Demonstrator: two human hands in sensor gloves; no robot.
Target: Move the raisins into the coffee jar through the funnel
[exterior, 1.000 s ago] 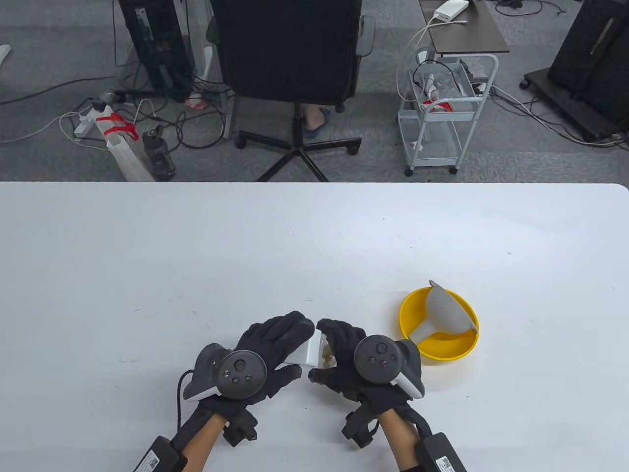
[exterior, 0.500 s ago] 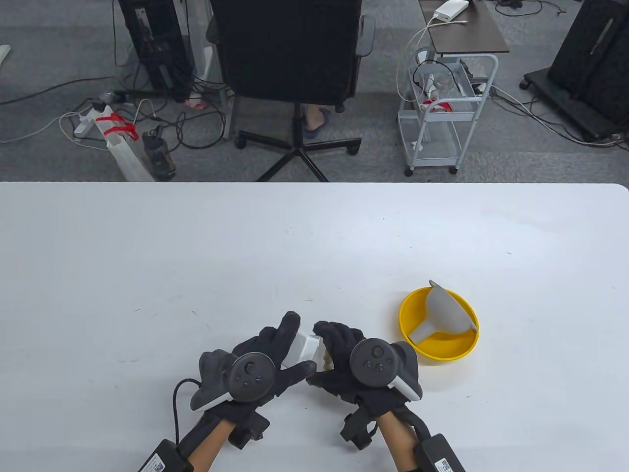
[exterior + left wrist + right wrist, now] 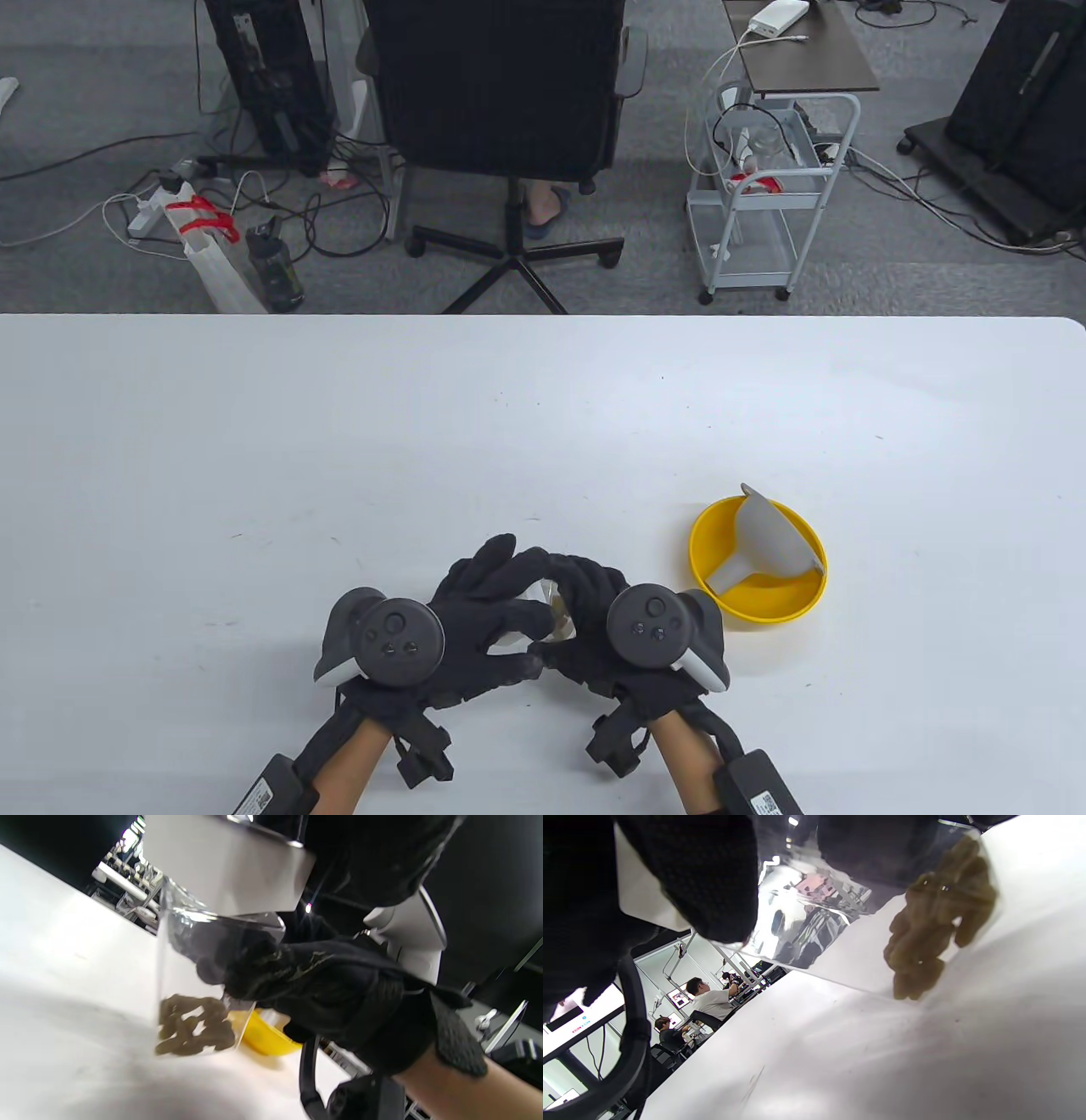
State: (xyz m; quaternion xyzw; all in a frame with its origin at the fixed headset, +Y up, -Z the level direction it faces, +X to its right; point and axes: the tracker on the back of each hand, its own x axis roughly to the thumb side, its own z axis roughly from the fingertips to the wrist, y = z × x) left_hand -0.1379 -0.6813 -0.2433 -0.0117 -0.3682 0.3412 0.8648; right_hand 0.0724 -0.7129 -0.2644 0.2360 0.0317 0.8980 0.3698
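A clear jar (image 3: 557, 608) with a white lid (image 3: 225, 861) stands on the table near the front edge, with raisins (image 3: 191, 1024) heaped at its bottom. My left hand (image 3: 501, 594) lies over the top, its fingers curled round the lid and hiding it in the table view. From the right side, my right hand (image 3: 570, 624) grips the jar's body (image 3: 191, 955). The raisins (image 3: 937, 921) also show through the glass in the right wrist view. A grey funnel (image 3: 768, 539) lies on its side in a yellow bowl (image 3: 764, 607) to the right of my hands.
The yellow bowl (image 3: 263, 1035) sits just behind the jar in the left wrist view. Beyond the table's far edge (image 3: 543, 316) are an office chair (image 3: 501, 102), a wire trolley (image 3: 759, 195) and cables on the floor. People sit in the background (image 3: 708, 1001).
My left hand has swung from the jar's left side up over its top, so the white lid is now covered by its fingers. The right hand stays on the jar.
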